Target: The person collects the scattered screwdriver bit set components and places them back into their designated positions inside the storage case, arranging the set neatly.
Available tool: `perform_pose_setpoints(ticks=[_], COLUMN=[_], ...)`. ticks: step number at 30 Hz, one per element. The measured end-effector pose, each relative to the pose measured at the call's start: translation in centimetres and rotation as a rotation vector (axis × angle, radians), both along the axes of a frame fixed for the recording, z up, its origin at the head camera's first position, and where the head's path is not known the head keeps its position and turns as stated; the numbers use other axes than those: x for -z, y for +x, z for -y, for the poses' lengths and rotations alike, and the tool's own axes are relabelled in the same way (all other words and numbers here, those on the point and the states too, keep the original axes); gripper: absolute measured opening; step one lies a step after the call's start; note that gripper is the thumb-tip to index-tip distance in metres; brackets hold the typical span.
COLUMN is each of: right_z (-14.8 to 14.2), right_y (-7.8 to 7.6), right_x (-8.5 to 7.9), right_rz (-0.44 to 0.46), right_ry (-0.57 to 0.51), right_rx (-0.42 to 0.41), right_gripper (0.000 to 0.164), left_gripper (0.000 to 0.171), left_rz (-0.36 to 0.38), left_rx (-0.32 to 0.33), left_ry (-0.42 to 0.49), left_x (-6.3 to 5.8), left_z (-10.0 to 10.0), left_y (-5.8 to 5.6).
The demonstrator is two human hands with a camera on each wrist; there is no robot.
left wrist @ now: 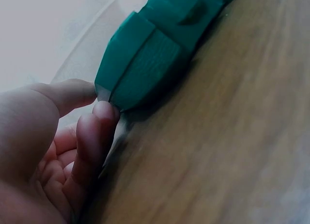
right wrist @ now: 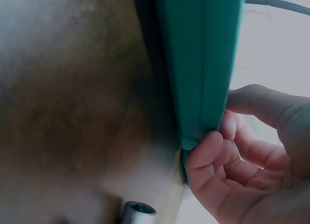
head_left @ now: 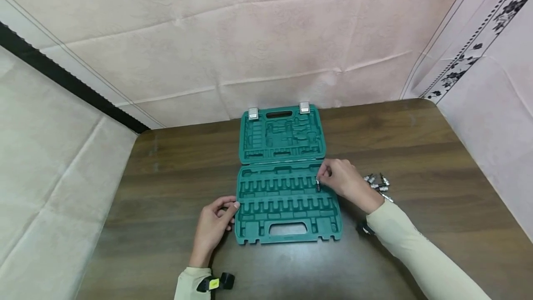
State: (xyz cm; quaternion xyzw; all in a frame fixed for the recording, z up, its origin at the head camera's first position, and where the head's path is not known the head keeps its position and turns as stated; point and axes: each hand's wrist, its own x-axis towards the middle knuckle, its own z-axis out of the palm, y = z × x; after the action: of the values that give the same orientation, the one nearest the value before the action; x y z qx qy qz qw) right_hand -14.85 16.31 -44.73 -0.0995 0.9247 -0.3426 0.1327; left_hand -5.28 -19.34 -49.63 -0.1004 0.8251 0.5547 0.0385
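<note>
Currently the right hand (head_left: pixel 343 179) pinches a small socket (head_left: pixel 318 185) between thumb and fingertips at the right side of the open case (head_left: pixel 287 193), by the end of the far row of slots (head_left: pixel 276 183). Key relation (judgement): how the socket's long axis meets the tray recess beneath it. In the head view the socket lies just on the person's side of the fingertips, long axis running roughly near-to-far, dark end nearer the person; whether it stands, tilts or already touches the tray cannot be told. Right hand is clearly the nearer one. Pose: right forearm slants in from lower right, hand turned leftward across the case's right rim, fingers narrow on the socket; right wrist view hides the socket and shows the lower fingers curled against the case's outer wall. Left hand (head_left: pixel 212 228) grips the left rim, thumb on the edge and fingers curled beside it, likely steadying the case; its forearm comes up from the bottom of the head view. Lid (head_left: pixel 283 133) lies folded back on the far side. Loose sockets (head_left: pixel 380 187) sit on the worktop (head_left: pixel 399 152) to the right, partly behind the right wrist; exact count not readable.
</note>
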Motion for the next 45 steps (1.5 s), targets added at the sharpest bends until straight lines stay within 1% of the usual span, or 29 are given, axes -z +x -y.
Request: perform_pose_setpoints(ticks=[6, 11, 15, 17, 26, 30, 34, 39, 45], right_z=[-0.3, -1.0, -1.7, -2.2, -4.8, -6.4, -7.4, -8.1, -8.7], right_y=[0.1, 0.2, 0.7, 0.9, 1.9, 2.2, 2.6, 3.4, 4.3], right_x=[0.4, 0.7, 0.4, 0.0, -2.0, -2.8, -3.4, -3.2, -2.0], right_rz=[-0.029, -0.058, -0.068, -0.077, -0.115, -0.137, -0.16, -0.178, -0.228], right_ry=[-0.041, -0.084, -0.128, -0.137, -0.102, -0.085, -0.044, 0.002, 0.041], right_rx=[-0.012, -0.057, -0.077, -0.072, -0.032, -0.016, -0.002, -0.003, -0.003], right_gripper=[0.008, 0.008, 0.002, 0.004, 0.015, 0.017, 0.018, 0.017, 0.017], left_gripper=[0.027, 0.025, 0.025, 0.026, 0.025, 0.027, 0.028, 0.029, 0.027], left_rz=[-0.001, -0.004, 0.0, 0.002, 0.007, 0.01, 0.011, 0.01, -0.002], left_rx=[0.0, 0.01, 0.013, 0.011, 0.006, 0.009, 0.007, 0.007, 0.011], left_ry=[0.002, -0.003, -0.003, -0.004, -0.005, 0.005, 0.021, 0.029, 0.001], left_x=[0.0, 0.1, 0.1, 0.1, 0.1, 0.1, 0.0, 0.0, 0.1], left_z=[0.1, 0.2, 0.2, 0.2, 0.1, 0.1, 0.0, 0.0, 0.1], left_y=[-0.2, -0.2, -0.1, -0.1, -0.1, -0.1, -0.1, -0.1, -0.2])
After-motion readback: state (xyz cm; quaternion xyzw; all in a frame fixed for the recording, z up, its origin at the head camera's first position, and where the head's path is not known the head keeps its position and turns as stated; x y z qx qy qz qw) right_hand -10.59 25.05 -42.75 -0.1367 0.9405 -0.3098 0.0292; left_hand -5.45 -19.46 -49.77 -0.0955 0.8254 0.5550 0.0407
